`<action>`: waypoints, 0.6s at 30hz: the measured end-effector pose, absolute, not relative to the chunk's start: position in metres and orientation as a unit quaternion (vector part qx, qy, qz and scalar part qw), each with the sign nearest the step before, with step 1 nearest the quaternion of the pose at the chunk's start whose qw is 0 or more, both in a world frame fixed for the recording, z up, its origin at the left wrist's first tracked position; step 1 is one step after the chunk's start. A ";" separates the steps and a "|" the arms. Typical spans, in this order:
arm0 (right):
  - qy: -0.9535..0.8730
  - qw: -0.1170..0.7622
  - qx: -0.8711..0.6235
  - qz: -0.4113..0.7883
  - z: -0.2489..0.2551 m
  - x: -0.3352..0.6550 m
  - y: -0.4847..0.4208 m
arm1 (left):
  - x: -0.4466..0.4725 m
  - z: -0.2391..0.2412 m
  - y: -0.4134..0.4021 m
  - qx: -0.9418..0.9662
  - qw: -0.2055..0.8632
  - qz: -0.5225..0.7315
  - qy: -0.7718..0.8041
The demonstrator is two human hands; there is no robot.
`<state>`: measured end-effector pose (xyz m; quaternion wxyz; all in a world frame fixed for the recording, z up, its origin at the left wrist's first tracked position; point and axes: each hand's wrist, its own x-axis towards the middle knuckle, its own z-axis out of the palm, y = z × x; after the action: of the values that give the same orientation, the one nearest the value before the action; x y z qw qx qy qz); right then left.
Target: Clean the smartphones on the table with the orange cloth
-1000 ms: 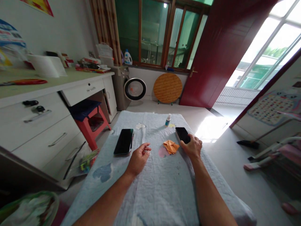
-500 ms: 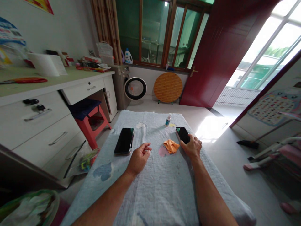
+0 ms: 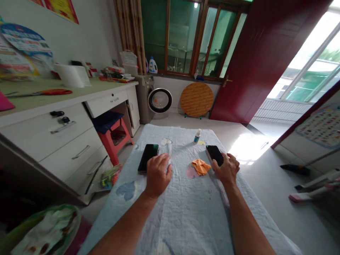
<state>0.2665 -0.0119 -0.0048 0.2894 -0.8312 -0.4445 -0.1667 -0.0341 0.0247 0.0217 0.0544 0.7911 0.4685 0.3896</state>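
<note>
The fingers of the right hand (image 3: 227,169) straddle the near end of a slim, black-screened rectangular phone (image 3: 214,154), thumb at its left edge and the others at its right, so they appear to be grasping it where it lies flat, screen up, by the 3 o'clock side of the pale-blue-draped bench (image 3: 186,209). Its long axis runs from 11 o'clock at the far end to 5 o'clock by the palm. The fingers of the left hand (image 3: 158,175) are loosely bent around nothing, thumb apart, over the near right corner of a glossy black rectangular device (image 3: 148,154); touching or hovering, I cannot tell. That device points towards 1 o'clock, its near end partly hidden. The step in hand looks like steadying the phone flat; the next move seems to call for a light, even pinch on both its long edges, off the glass. At 8 o'clock from the phone, just beside the thumb, lies a crumpled orange fabric cloth (image 3: 201,166); at 10 o'clock a small white-topped, blue-labelled bottle (image 3: 197,137) stands upright.
</note>
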 end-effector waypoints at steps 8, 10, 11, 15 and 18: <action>-0.550 0.326 -0.740 -0.211 -0.002 0.230 -0.010 | -0.059 0.021 0.050 0.678 -0.057 0.264 0.684; -0.563 0.319 -0.733 -0.208 -0.002 0.224 -0.010 | -0.061 0.019 0.051 0.678 -0.056 0.229 0.697; -0.568 0.317 -0.731 -0.207 -0.002 0.221 -0.011 | -0.062 0.018 0.051 0.677 -0.055 0.218 0.700; -0.579 0.315 -0.724 -0.201 -0.002 0.218 -0.012 | -0.065 0.020 0.052 0.673 -0.042 0.186 0.714; -0.584 0.317 -0.719 -0.202 -0.002 0.218 -0.013 | -0.066 0.022 0.054 0.668 -0.018 0.161 0.727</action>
<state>0.2179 -0.0129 -0.0021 0.3174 -0.7192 -0.5843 -0.2016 -0.0657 0.0543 0.0219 -0.0184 0.6675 0.7266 0.1614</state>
